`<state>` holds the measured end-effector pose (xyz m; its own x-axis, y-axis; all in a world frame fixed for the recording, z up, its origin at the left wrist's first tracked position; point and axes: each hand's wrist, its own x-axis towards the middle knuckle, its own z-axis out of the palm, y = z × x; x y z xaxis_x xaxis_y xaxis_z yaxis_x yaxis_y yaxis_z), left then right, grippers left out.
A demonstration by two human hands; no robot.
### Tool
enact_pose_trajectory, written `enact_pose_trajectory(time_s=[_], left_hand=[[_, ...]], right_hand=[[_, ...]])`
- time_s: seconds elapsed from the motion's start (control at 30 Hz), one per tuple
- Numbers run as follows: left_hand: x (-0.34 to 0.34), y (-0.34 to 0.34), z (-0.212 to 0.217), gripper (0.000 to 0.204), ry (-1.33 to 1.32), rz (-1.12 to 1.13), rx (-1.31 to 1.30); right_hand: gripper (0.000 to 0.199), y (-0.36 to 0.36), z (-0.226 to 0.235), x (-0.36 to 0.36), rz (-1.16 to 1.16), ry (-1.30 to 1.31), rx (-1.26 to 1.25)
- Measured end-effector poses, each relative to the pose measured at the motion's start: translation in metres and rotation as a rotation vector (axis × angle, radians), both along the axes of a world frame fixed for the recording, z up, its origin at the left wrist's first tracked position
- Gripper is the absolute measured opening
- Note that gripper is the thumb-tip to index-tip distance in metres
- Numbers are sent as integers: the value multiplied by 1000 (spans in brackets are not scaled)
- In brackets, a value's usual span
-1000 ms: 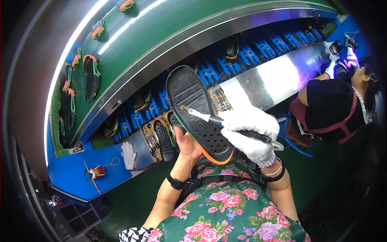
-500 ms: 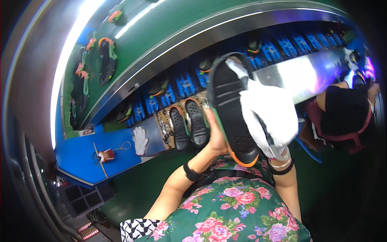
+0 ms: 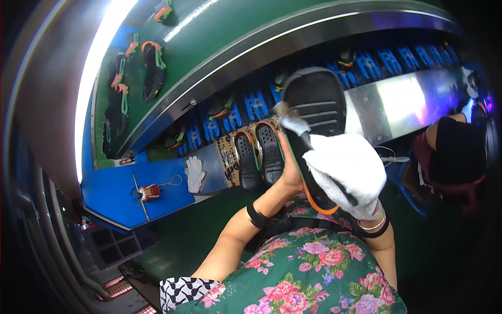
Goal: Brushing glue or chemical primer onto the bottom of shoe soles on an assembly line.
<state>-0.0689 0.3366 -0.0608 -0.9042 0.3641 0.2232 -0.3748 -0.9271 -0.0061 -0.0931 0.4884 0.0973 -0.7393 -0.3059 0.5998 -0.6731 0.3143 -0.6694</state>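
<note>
My left hand (image 3: 291,167) grips the left edge of a black clog (image 3: 315,97) with a green side and an orange rim at its near end. The clog's ridged black face is turned up toward me. Over it is my right hand (image 3: 345,170) in a white glove, closed on a brush (image 3: 295,123) whose tan bristles reach the clog's left edge. Whether the bristles touch it I cannot tell. The glove hides the clog's middle and most of the brush's handle. Just left of my left hand, two black clogs (image 3: 247,157) stand side by side on brown patterned card.
A metal-edged conveyor (image 3: 209,112) with blue racks and several clogs runs across the front. Above it, a green belt (image 3: 198,57) carries more footwear. A white glove (image 3: 194,174) lies beside a blue board (image 3: 112,191). Another person (image 3: 455,149) sits at the right.
The brush has swung from the far end of the clog to its left edge, its bristles now showing. The gloved hand has shifted lower over the clog. The whole view has shifted slightly.
</note>
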Motion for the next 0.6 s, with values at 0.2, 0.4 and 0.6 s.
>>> enact_pose_trajectory(time_s=[0.2,0.4,0.6], left_hand=[[-3,-10,34,98,-115,96,-893],[12,-26,-17,99,-162,117,-886],[6,-18,-7,100,-237,-38,-848]], right_hand=[[28,20,-15,-1,-44,-24,-65],[28,22,-27,5,124,-123,-188],[31,17,-30,16,-36,-10,-67]])
